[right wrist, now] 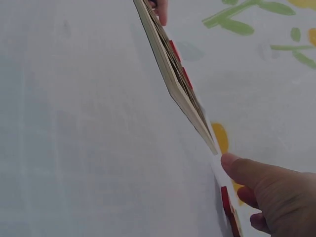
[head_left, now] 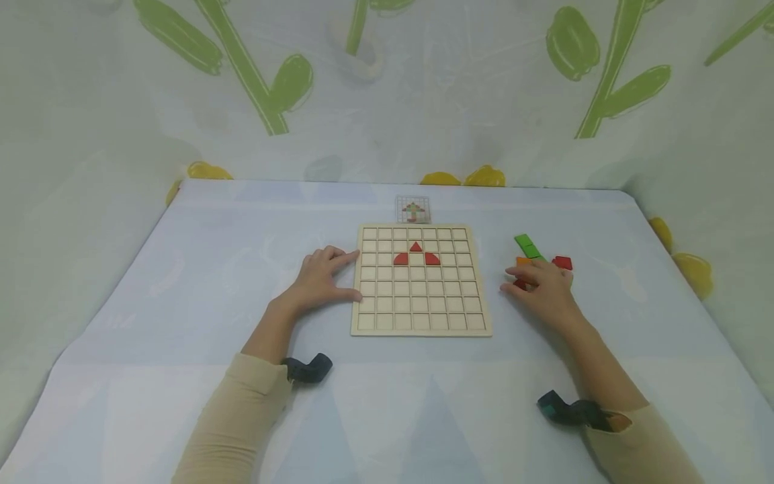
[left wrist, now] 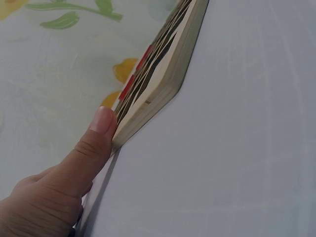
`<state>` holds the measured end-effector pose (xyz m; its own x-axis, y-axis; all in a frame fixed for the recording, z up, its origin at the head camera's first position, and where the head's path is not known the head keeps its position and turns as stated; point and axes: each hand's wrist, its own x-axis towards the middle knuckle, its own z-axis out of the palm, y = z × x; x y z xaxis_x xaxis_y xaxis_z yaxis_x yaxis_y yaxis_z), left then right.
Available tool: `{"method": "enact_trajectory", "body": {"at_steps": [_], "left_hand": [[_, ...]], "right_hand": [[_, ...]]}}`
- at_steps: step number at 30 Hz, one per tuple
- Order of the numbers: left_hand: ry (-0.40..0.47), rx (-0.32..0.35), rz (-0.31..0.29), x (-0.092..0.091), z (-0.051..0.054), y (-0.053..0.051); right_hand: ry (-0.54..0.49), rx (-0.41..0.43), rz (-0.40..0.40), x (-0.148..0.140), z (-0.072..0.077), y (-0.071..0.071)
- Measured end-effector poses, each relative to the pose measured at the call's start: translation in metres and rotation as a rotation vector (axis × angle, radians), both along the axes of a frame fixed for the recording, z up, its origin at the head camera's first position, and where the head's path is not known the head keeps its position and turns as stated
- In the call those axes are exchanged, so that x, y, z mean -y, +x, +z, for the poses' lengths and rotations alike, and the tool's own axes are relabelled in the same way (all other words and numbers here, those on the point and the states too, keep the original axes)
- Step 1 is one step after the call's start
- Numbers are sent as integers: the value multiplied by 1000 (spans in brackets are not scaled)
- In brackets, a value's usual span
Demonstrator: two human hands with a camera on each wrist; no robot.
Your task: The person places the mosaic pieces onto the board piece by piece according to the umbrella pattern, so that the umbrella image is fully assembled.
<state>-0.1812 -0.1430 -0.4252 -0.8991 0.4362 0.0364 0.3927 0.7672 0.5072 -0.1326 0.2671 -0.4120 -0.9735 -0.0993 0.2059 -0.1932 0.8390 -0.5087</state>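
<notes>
In the head view a gridded wooden board (head_left: 402, 302) holds a red triangle (head_left: 416, 247) and two rounded red pieces, one on the left (head_left: 402, 259) and one on the right (head_left: 432, 259). The left hand (head_left: 317, 279) touches the board's left edge with spread thumb and forefinger; its thumb rests against the rim in the left wrist view. Over loose pieces right of the board, the right hand (head_left: 547, 296) has its fingers relaxed and apart. Green (head_left: 527, 245), orange (head_left: 523, 261) and red (head_left: 562, 263) pieces show around it; the hand partly hides the pile.
A small patterned card (head_left: 413, 210) lies just behind the board on the pale cloth-covered table (head_left: 387, 410). Behind the table hangs a backdrop (head_left: 423, 101) with green leaves and yellow flowers. Dark bands circle both wrists.
</notes>
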Motion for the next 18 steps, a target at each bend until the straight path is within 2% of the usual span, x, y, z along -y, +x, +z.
{"method": "enact_trajectory", "body": {"at_steps": [11,18], "left_hand": [[9,-2,-3,1,0,0],[6,-7,-4,1,-2,-1]], "right_hand": [[21,-19,-44,-13,3,10],[26,-27,-30,-12,0,10]]}}
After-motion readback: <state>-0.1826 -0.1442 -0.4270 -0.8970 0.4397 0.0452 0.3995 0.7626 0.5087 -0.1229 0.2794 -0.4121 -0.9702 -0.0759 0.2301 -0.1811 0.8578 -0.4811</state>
